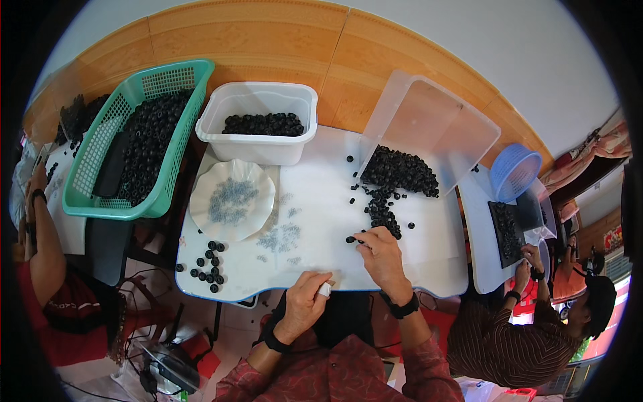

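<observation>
Near the front edge of the white table [429, 268], my left hand [301, 307] is closed around a small white object [325, 289]; most of it is hidden by the fingers, so its kind is unclear. My right hand [383, 262] is over the tabletop with thumb and fingertips pinched at a small black ring-shaped part [350, 239]. Just beyond that hand, a trail of black parts [382, 214] runs out from a larger heap [400, 171] in a tipped clear plastic bin [455, 110]. Small clear pieces [280, 238] lie scattered left of my hands.
A scalloped white dish [201, 201] bears more clear pieces. Several black parts [213, 262] sit at the table's front left corner. Behind are a white tub [268, 151] and a green basket [177, 181], both holding black parts. People work at left and right [529, 335].
</observation>
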`<state>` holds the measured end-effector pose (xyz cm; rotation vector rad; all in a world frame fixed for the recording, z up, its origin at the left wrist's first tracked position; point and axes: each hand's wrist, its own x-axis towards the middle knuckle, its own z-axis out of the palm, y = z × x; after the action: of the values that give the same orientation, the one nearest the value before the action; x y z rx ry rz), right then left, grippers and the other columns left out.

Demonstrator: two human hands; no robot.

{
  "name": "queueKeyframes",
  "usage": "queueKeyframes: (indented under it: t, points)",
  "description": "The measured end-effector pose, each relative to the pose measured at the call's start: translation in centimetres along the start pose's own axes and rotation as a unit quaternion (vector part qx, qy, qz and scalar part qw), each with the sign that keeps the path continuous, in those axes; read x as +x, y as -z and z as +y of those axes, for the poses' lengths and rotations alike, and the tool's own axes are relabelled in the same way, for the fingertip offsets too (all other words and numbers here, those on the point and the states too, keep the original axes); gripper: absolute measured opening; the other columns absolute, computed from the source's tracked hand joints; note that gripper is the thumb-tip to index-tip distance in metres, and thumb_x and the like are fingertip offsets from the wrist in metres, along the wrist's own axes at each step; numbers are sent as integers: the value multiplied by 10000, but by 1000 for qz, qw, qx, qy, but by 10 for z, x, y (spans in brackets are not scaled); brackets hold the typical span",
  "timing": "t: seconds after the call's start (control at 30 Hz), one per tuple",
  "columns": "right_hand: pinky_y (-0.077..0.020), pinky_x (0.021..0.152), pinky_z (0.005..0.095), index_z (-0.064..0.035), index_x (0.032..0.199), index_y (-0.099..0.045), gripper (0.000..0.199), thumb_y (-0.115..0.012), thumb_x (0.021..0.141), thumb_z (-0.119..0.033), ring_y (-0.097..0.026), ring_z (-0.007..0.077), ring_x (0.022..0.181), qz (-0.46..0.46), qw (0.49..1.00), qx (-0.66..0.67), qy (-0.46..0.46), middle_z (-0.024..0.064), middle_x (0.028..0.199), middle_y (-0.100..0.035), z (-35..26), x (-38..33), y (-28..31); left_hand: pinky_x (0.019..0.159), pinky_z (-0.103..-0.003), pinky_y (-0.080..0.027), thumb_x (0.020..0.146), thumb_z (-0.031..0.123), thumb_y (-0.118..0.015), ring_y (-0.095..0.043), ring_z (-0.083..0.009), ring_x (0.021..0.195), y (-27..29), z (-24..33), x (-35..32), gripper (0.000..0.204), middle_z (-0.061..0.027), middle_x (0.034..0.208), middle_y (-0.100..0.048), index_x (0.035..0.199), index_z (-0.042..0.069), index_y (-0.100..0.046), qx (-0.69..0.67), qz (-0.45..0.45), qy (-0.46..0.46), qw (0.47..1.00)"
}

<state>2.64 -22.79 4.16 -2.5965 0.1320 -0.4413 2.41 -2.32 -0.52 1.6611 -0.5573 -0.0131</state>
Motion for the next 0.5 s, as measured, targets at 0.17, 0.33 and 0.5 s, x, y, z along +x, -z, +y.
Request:
queueKeyframes:
  t: [0.17,0.33,0.5]
  points:
    - [-504,707,372,-52,935,-689,140,-658,808,-2,-616,303,793,86,993,70,-49,110,920,-626,15,-2,6,630,-341,-533,805,-44,-612,-668,-284,751,0,0,1,242,-140,907,-635,1039,8,-645,21,0,-15,1000]
    - [-496,699,382,-34,930,-677,110,-628,835,-6,-612,315,783,113,993,12,-34,119,903,-619,31,5,8,625,-339,-532,809,-38,-616,-667,-282,739,-2,-2,0,236,-138,902,-634,1037,13,-644,6,2,0,1000]
    - [-475,696,403,-12,929,-671,98,-611,856,-39,-595,326,780,134,989,-60,-17,133,887,-598,39,23,11,628,-330,-533,824,-27,-623,-673,-274,744,-4,-2,-1,222,-137,898,-636,1040,21,-646,9,14,7,1000]
